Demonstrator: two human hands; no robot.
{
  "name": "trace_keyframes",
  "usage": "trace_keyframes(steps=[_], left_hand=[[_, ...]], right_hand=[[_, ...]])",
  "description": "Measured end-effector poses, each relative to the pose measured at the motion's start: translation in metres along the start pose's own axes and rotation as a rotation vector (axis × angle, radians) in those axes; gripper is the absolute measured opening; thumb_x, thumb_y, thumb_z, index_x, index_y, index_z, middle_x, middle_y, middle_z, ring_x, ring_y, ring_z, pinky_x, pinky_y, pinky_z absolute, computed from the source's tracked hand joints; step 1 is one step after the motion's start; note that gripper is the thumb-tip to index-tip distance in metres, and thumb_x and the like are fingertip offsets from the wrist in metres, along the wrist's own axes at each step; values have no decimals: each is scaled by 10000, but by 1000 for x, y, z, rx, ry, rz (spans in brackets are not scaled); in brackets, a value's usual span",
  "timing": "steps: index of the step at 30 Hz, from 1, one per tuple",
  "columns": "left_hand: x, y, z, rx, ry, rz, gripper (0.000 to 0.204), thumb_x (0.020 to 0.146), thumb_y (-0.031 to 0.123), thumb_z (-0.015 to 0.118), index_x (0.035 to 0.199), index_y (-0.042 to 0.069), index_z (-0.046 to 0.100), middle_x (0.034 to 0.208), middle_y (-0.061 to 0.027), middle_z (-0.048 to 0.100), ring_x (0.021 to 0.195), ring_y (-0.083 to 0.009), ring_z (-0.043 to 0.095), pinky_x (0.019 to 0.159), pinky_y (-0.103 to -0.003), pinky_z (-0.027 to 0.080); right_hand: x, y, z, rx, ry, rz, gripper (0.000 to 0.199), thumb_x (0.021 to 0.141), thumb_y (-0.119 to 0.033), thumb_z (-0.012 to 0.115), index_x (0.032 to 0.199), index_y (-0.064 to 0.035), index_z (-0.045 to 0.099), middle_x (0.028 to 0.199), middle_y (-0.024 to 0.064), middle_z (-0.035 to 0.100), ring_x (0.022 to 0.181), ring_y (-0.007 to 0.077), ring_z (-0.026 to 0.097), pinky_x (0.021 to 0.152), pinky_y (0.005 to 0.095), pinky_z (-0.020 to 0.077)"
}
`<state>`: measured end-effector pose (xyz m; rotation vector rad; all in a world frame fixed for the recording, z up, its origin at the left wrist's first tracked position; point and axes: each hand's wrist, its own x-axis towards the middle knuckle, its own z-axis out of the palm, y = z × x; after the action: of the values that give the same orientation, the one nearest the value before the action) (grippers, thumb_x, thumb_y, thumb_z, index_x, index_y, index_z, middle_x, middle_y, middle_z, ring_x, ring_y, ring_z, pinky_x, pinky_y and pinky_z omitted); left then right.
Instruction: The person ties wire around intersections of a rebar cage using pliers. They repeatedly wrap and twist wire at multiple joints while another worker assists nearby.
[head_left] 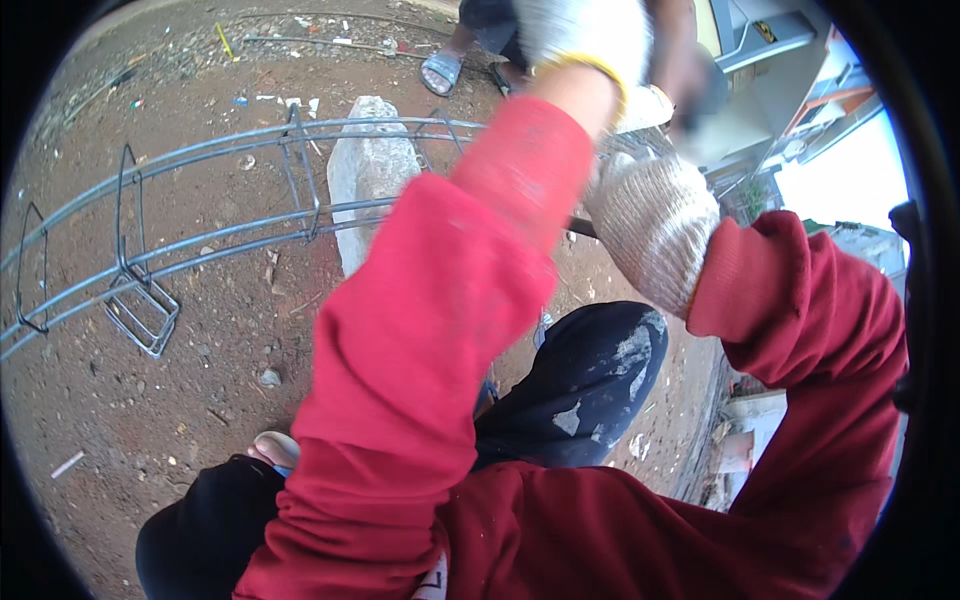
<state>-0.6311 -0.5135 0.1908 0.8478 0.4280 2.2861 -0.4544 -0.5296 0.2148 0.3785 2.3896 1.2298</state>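
Observation:
My left hand (585,40), in a white knitted glove with a yellow cuff edge, is raised at the top centre. Motion blurs it and its fingers are hidden, so what it holds, if anything, does not show. My right hand (650,225), also gloved, is closed at the right end of the visible steel rebar cage. A short dark bar (582,228) shows beside this glove; whether the fingers wrap it is hidden. The rebar cage (210,240) has long rods and several rectangular stirrups (130,215). It passes across a rough pale concrete block (365,170).
A loose rectangular stirrup (145,318) hangs low at the cage's left part. Facing me is another person, partly blurred, with a greyish sandal (440,75). My bent knee (600,370) is close below my right hand. Small debris and stones (269,378) dot the brown dirt ground.

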Motion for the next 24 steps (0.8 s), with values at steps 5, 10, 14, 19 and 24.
trace_keyframes(steps=[5, 10, 14, 19, 24], left_hand=[[-95, -10, 84, 388, -235, 323, 460, 911, 447, 512, 1094, 29, 575, 1061, -221, 599, 1022, -372, 580, 905, -488, 450], [-132, -8, 39, 286, 41, 673, 443, 809, 456, 644, 1016, 69, 581, 1028, -146, 575, 1008, -334, 556, 935, -500, 417], [-169, -73, -13, 60, 486, 53, 271, 857, 339, 661, 899, 85, 575, 929, -120, 593, 858, -269, 594, 789, -388, 467], [-210, -157, -48, -792, 700, -955, 300, 907, 301, 598, 1110, 80, 602, 1091, -82, 629, 965, -264, 612, 875, -381, 477], [-192, -173, -48, -1596, 324, -695, 508, 989, 307, 333, 1415, 39, 403, 1466, -144, 419, 1386, -277, 359, 1166, -448, 237]], right_hand=[[-15, -6, -4, 158, -223, -66, 303, 753, -114, 634, 1021, 17, 584, 874, 182, 637, 823, 352, 653, 735, 415, 524], [-13, -3, -19, 502, -458, -51, 342, 768, -126, 647, 1065, 26, 574, 928, 226, 650, 864, 387, 653, 763, 429, 531], [10, 12, -39, 360, -728, 190, 469, 717, -127, 696, 1128, 35, 538, 912, 255, 659, 879, 415, 654, 770, 447, 529], [42, 10, -61, 396, -854, 188, 511, 709, -139, 685, 1144, 51, 496, 870, 273, 650, 889, 410, 657, 767, 454, 524], [22, -9, -49, 660, -948, 383, 426, 739, -177, 695, 1063, 11, 491, 763, 227, 610, 752, 383, 646, 682, 438, 510]])
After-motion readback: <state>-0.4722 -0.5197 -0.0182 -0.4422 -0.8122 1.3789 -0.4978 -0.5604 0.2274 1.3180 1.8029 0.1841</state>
